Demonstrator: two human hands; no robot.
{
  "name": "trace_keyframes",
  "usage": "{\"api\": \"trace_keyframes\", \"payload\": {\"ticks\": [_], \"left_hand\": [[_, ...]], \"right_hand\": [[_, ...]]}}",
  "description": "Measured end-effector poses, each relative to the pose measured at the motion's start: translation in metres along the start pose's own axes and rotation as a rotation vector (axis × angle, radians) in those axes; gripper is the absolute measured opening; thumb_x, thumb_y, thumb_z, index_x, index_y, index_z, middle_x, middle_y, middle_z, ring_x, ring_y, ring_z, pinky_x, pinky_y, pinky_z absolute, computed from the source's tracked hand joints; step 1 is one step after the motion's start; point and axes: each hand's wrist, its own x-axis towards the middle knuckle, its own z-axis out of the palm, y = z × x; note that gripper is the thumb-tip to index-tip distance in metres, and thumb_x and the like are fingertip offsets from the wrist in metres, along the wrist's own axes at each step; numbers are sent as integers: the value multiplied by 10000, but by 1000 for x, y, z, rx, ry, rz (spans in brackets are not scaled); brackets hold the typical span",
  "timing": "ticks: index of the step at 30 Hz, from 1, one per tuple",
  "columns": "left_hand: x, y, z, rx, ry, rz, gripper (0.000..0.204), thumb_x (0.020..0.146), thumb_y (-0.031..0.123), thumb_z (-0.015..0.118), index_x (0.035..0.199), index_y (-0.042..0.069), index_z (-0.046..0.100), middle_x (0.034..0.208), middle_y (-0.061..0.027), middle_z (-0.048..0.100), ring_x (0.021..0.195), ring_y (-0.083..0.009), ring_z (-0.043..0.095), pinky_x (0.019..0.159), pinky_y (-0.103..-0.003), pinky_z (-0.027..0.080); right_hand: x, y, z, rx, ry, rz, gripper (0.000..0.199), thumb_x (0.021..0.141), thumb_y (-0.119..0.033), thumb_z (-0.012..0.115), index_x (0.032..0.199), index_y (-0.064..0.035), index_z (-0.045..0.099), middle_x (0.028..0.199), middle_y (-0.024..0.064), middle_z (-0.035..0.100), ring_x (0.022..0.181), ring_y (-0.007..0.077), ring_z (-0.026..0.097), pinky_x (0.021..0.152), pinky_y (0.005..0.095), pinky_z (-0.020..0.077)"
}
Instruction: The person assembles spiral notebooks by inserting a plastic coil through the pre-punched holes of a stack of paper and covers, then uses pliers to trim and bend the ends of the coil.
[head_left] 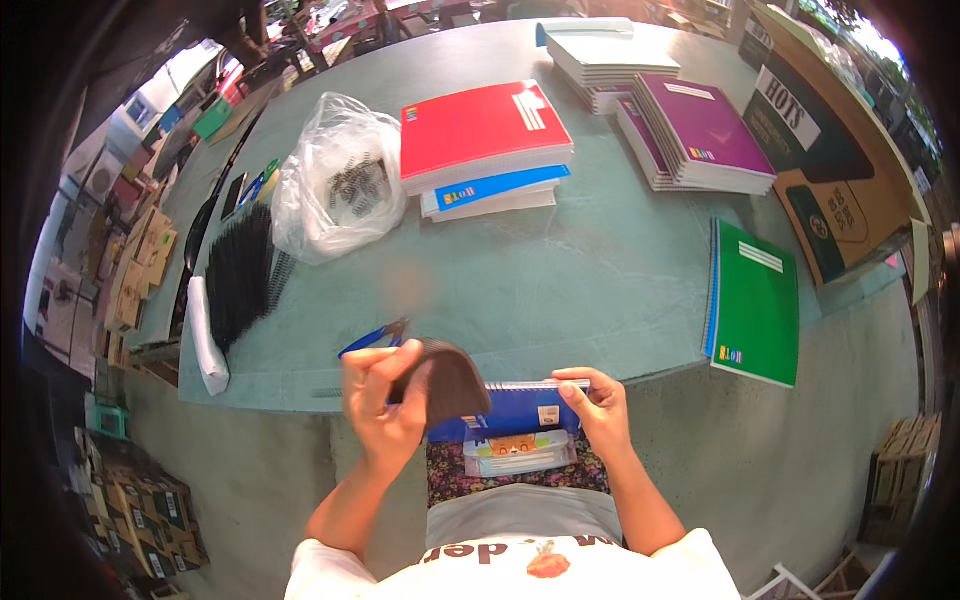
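My left hand (385, 405) is closed on a dark brown curved pad (445, 375), its exact kind unclear, which overlaps the left end of a blue notebook (520, 405). At the other end, my right hand (600, 405) pinches the notebook by its upper edge, where a row of binding shows. The notebook is held at the table's near edge, above my lap. Just beyond my left hand lie blue-handled pliers (375, 338), partly hidden by the fingers. A pack with a cartoon face (520, 455) rests on my lap below the notebook.
The green table (620, 290) bears a pile of black spiral coils (240, 275), a clear plastic bag (335, 190) with coils inside, a red notebook stack (485, 130), purple notebooks (705, 125), white-topped notebooks (610, 60) and a green notebook (755, 300). A cardboard box (830, 170) stands right.
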Motion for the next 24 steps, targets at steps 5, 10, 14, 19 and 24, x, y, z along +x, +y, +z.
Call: {"api": "trace_keyframes", "payload": {"ticks": [5, 10, 14, 19, 24], "left_hand": [[-24, 15, 23, -122, -225, 80, 196, 702, 5, 691, 887, 62, 666, 779, -78, 552, 674, -213, 569, 562, -310, 473], [-10, 16, 27, -7, -212, 52, 244, 672, -28, 691, 892, 75, 664, 789, -61, 582, 711, -192, 567, 603, -289, 472], [9, 39, 29, -46, 104, -124, 221, 684, -39, 691, 877, 62, 661, 808, -68, 572, 702, -188, 556, 605, -304, 474], [-13, 28, 43, 11, -489, 102, 186, 673, -29, 699, 827, 71, 663, 757, -58, 561, 744, -187, 557, 597, -308, 476], [21, 46, 32, 42, 29, 6, 214, 680, -25, 696, 883, 39, 673, 803, -80, 581, 733, -194, 546, 596, -301, 479]], "right_hand": [[-3, -2, -8, 20, 7, -18, 165, 885, -126, 626, 949, 24, 654, 866, 58, 672, 779, 68, 593, 708, 221, 486], [0, 6, -8, -13, -3, -30, 167, 889, -144, 620, 932, 15, 648, 860, 47, 665, 766, 64, 586, 699, 221, 484], [-4, 2, -11, 4, -26, 21, 195, 901, -177, 609, 946, 9, 645, 860, 36, 657, 766, 60, 582, 686, 210, 474], [-3, -3, -9, 54, -22, 25, 373, 972, -319, 455, 973, 6, 638, 867, 45, 649, 764, 69, 582, 699, 223, 473], [-4, 5, -17, 100, -88, 124, 482, 991, -374, 373, 999, 33, 632, 864, 59, 647, 771, 95, 590, 725, 236, 470]]}}
